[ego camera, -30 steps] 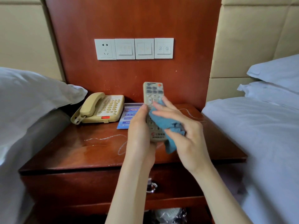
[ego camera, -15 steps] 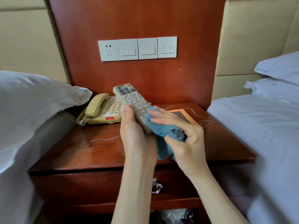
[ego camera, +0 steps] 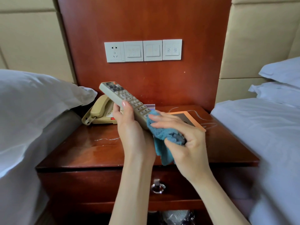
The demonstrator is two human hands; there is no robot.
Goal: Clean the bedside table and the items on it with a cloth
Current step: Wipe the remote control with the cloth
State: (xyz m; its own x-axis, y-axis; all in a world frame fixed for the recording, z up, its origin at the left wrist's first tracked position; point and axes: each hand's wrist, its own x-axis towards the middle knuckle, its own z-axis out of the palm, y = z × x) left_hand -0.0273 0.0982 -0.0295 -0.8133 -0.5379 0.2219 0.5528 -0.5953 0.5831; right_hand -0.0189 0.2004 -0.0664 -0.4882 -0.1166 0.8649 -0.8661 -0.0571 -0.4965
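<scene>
My left hand [ego camera: 129,127] grips a grey remote control [ego camera: 123,99] by its lower half, holding it above the wooden bedside table [ego camera: 90,148] with its top tilted up and to the left. My right hand [ego camera: 183,135] is closed on a bunched blue cloth [ego camera: 164,137] and presses it against the remote's lower end. A tail of the cloth hangs down below the hands. A beige telephone [ego camera: 99,111] sits at the table's back left, partly hidden by my left hand.
An orange-edged card [ego camera: 186,116] lies at the table's back right, with thin white cords near it. A small clear card stand [ego camera: 151,106] peeks out behind the remote. White-sheeted beds flank the table. A switch panel [ego camera: 142,51] is on the wall; a drawer knob [ego camera: 157,186] sits below.
The remote has tilted from upright to leaning left. The cloth has slid down to its lower end. The view has shifted, and the orange card now shows.
</scene>
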